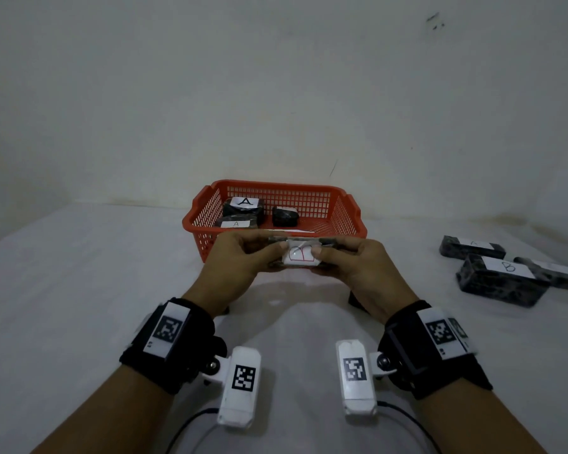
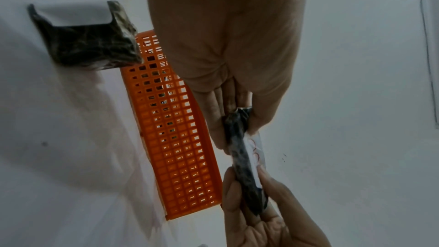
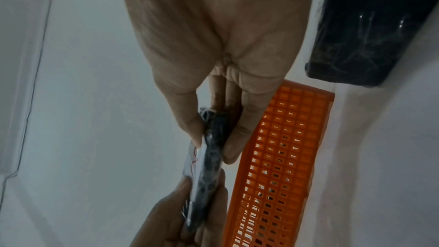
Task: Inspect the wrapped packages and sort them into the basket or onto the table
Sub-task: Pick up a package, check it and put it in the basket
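Note:
I hold a thin dark wrapped package (image 1: 300,257) flat in front of the red basket (image 1: 276,188), its white label with red marks facing up. My left hand (image 1: 271,253) pinches its left end and my right hand (image 1: 325,255) pinches its right end, thumbs on top. In the left wrist view the package (image 2: 240,149) shows edge-on between thumb and fingers of my left hand (image 2: 235,121). The right wrist view has the same package (image 3: 211,157) edge-on in my right hand (image 3: 213,132). Three dark packages lie in the basket, two labelled A (image 1: 243,204).
Three dark packages lie on the white table at the right, one labelled B (image 1: 502,280). Under my wrists sit two more dark packages (image 2: 87,44) (image 3: 368,35), mostly hidden in the head view. A white wall rises just behind the basket.

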